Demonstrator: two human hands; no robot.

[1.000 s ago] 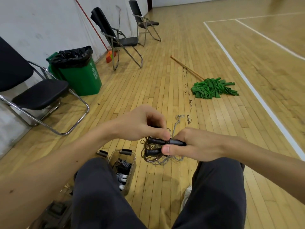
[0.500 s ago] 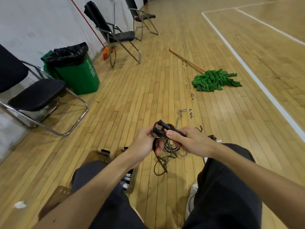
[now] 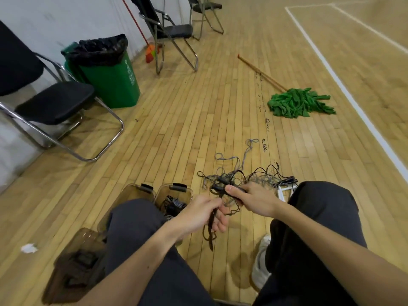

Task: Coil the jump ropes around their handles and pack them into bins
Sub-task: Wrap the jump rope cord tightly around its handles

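My right hand [image 3: 254, 199] grips the two black handles [image 3: 220, 187] of a jump rope, thumb on top. Below and to the left, my left hand [image 3: 203, 216] is curled round a bundle of that dark rope [image 3: 209, 234], which hangs in loops under the palm. On the wooden floor beyond both hands lies a tangle of loose ropes [image 3: 245, 175], grey and black. Two clear brown bins stand by my left knee; the nearer bin [image 3: 174, 192] holds coiled ropes, while my leg hides most of the other bin [image 3: 136, 191].
A third brown bin [image 3: 77, 261] stands at the lower left. A folding chair [image 3: 55, 102] and a green trash bin [image 3: 110, 80] are at the left, two more chairs behind. A green mop [image 3: 295, 102] lies on the floor at the right.
My left hand has slid down from the handles along the rope, pulling the bundle downward. Both hands sit lower and the head has tilted down, showing the loose tangle.
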